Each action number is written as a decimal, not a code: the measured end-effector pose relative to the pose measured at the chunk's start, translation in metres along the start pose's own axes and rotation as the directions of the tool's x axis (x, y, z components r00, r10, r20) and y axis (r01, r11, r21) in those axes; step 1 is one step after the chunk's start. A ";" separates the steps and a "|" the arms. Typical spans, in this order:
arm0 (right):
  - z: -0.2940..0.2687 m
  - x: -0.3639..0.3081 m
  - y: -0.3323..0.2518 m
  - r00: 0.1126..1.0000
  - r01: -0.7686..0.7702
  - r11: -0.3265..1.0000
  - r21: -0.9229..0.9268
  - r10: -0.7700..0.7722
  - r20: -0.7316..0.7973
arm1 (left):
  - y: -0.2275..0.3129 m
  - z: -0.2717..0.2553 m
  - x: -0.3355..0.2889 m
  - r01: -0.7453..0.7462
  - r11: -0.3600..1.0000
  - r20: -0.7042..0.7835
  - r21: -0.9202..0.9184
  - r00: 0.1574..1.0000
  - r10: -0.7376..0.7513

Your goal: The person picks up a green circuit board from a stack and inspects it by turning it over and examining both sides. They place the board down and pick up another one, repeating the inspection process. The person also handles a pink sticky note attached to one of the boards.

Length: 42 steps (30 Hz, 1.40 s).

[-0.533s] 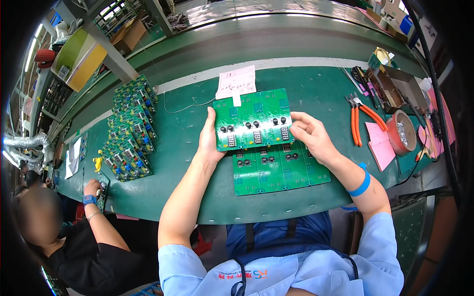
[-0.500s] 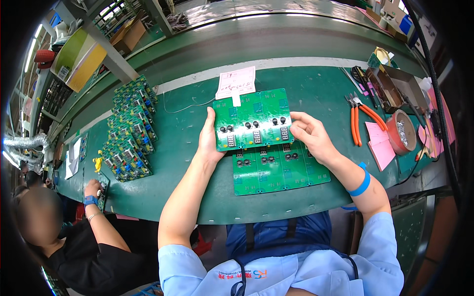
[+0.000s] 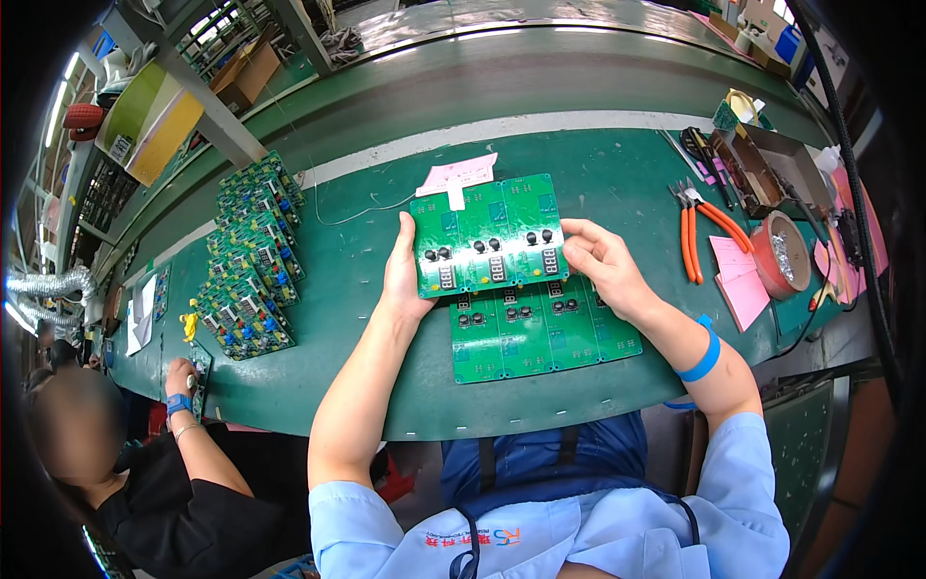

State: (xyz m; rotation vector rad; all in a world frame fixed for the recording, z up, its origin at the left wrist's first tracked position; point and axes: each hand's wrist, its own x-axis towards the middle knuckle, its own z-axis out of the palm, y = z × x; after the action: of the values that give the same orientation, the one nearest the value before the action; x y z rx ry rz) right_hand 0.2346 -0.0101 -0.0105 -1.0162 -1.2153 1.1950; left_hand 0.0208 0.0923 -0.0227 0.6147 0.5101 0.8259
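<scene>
Green circuit board panel (image 3: 487, 234) is held by its side edges, left hand (image 3: 403, 275) and right hand (image 3: 600, 265) each closed on it, just above a second panel (image 3: 540, 326) on the bench. A loosened grip could drop it onto that lower panel's black buttons.

A pink paper slip (image 3: 461, 175) lies on the green tabletop (image 3: 367, 289) just beyond the held board, with a small white tag (image 3: 455, 199) over its near edge. More pink sheets (image 3: 738, 280) lie at the right, beside a roll of red tape. A brown cardboard box (image 3: 246, 72) sits far left — beyond it, a yellow-green package (image 3: 145, 116). White papers (image 3: 143, 314) lie at the left end. Boxes — white and blue (image 3: 776, 29) — stand top right.
</scene>
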 end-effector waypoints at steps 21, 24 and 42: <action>0.000 0.001 0.002 1.000 -0.014 1.000 -0.016 0.014 -0.011 | 0.001 0.002 -0.002 0.005 1.000 0.035 -0.010 0.999 -0.005; -0.002 -0.001 0.001 0.999 -0.032 0.999 -0.026 0.032 0.003 | 0.001 0.001 -0.001 0.007 1.000 0.062 -0.022 0.998 -0.006; -0.001 0.001 -0.003 0.962 0.054 0.998 0.021 -0.046 -0.270 | -0.001 0.002 0.003 -0.002 0.998 0.048 -0.058 0.999 0.005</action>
State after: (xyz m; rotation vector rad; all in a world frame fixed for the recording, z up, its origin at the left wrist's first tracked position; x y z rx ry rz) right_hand 0.2355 -0.0097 -0.0076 -1.0823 -1.0008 0.9944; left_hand 0.0240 0.0938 -0.0227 0.5805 0.4396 0.8244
